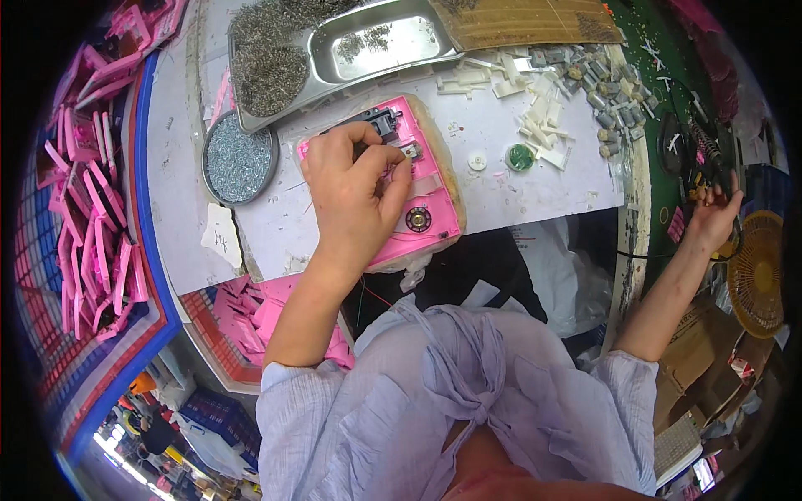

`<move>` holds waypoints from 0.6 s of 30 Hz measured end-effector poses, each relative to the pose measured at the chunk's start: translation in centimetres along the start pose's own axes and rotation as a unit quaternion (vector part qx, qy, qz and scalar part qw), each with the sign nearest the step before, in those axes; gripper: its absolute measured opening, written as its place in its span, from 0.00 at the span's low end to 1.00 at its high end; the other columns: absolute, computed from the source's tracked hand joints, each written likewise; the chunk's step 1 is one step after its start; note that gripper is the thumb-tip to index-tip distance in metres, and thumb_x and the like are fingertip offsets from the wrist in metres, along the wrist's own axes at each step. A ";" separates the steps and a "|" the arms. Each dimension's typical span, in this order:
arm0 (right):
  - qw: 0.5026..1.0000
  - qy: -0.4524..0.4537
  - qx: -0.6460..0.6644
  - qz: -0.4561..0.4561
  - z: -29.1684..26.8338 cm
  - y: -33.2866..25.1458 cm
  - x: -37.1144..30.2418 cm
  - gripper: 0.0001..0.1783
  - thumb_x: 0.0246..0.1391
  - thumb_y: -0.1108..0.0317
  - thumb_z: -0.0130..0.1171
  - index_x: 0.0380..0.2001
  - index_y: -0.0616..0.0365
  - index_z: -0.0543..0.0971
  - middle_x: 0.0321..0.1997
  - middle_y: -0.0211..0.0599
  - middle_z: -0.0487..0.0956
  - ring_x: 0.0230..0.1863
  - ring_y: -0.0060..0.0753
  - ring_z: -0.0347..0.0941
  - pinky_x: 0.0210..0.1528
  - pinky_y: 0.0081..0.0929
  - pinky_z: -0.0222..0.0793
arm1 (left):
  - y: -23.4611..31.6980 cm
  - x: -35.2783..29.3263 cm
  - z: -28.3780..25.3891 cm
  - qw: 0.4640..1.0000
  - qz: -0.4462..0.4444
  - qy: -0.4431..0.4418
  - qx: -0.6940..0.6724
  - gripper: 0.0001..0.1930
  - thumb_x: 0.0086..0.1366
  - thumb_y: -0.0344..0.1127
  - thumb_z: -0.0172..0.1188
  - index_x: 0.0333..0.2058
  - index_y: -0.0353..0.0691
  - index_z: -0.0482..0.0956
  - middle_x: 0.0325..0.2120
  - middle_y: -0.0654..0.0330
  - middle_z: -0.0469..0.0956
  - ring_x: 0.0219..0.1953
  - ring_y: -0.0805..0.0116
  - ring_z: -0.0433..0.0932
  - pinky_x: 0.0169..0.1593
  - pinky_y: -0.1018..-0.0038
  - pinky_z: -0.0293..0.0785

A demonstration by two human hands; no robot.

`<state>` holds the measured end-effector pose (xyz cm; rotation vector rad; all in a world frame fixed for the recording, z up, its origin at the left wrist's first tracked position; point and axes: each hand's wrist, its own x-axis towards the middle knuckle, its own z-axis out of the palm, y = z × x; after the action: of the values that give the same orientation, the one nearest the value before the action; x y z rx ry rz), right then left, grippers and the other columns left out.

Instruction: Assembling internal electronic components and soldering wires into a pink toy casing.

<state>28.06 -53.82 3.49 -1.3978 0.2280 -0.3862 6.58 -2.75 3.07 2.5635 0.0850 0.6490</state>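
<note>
A pink plastic casing lies on a padded, plastic-wrapped rest at the table's front edge. Fitted in it are a black mechanism, a small metal part and a round speaker-like disc. My left hand bends over the casing's left half, thumb and fingertips pinched together beside the metal part; whatever is between them is hidden. Far to the right, my right hand reaches out with its fingers apart, just below a black tool with a coiled cord. No object shows clearly in that hand.
A round dish of small screws and a metal tray with piles of small metal pieces stand beyond. White plastic parts and small motors lie at right. Pink parts fill a left-hand bin. A yellow fan stands at right.
</note>
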 end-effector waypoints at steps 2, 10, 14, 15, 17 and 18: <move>0.999 0.002 -0.045 -0.024 -0.2 -0.9 -0.2 0.25 0.73 0.55 0.47 0.61 0.65 0.73 0.36 0.39 0.78 0.35 0.30 0.71 0.47 0.33 0.71 | -0.5 -0.2 0.4 1.000 0.011 0.016 -0.017 0.06 0.50 0.30 0.72 0.28 0.41 0.83 0.37 0.58 0.75 0.42 0.57 0.70 0.46 0.63 0.65; 0.995 -0.084 -0.014 -0.058 0.6 -1.7 -12.8 0.15 0.66 0.64 0.57 0.50 0.62 0.76 0.42 0.41 0.80 0.38 0.28 0.74 0.41 0.26 0.74 | -0.6 -0.3 0.2 1.000 -0.013 -0.008 -0.016 0.07 0.49 0.30 0.72 0.28 0.42 0.83 0.36 0.59 0.73 0.41 0.57 0.68 0.46 0.63 0.64; 0.940 -0.323 -0.093 -0.058 12.5 1.7 -21.2 0.12 0.54 0.72 0.67 0.41 0.61 0.78 0.37 0.37 0.77 0.31 0.24 0.69 0.35 0.22 0.65 | -0.3 0.0 0.3 0.999 -0.005 -0.025 0.023 0.07 0.49 0.30 0.72 0.28 0.42 0.83 0.36 0.59 0.73 0.42 0.57 0.68 0.46 0.63 0.64; 0.922 -0.381 -0.050 -0.044 14.4 2.5 -22.4 0.14 0.52 0.75 0.68 0.41 0.61 0.78 0.35 0.36 0.76 0.31 0.24 0.69 0.34 0.23 0.64 | -0.2 0.0 0.2 0.999 -0.005 -0.029 0.035 0.07 0.49 0.30 0.72 0.28 0.43 0.83 0.36 0.58 0.73 0.42 0.57 0.68 0.46 0.63 0.64; 0.886 -0.461 -0.019 -0.047 16.7 3.8 -23.5 0.16 0.48 0.79 0.70 0.42 0.62 0.78 0.33 0.35 0.76 0.30 0.24 0.69 0.33 0.23 0.62 | -0.3 -0.1 0.5 0.999 0.002 -0.022 0.036 0.07 0.49 0.30 0.72 0.28 0.43 0.83 0.36 0.58 0.73 0.42 0.57 0.68 0.47 0.63 0.64; 0.871 -0.486 -0.027 -0.064 17.3 4.2 -23.8 0.17 0.48 0.81 0.70 0.42 0.63 0.78 0.32 0.35 0.76 0.30 0.25 0.69 0.33 0.24 0.62 | -0.5 -0.2 0.5 0.999 0.008 -0.015 0.036 0.07 0.49 0.30 0.72 0.28 0.42 0.83 0.36 0.58 0.73 0.42 0.56 0.68 0.47 0.63 0.64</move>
<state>13.40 -28.16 0.53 -1.5072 -0.6898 0.2516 6.69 -2.56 2.38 2.6450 0.0778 0.6238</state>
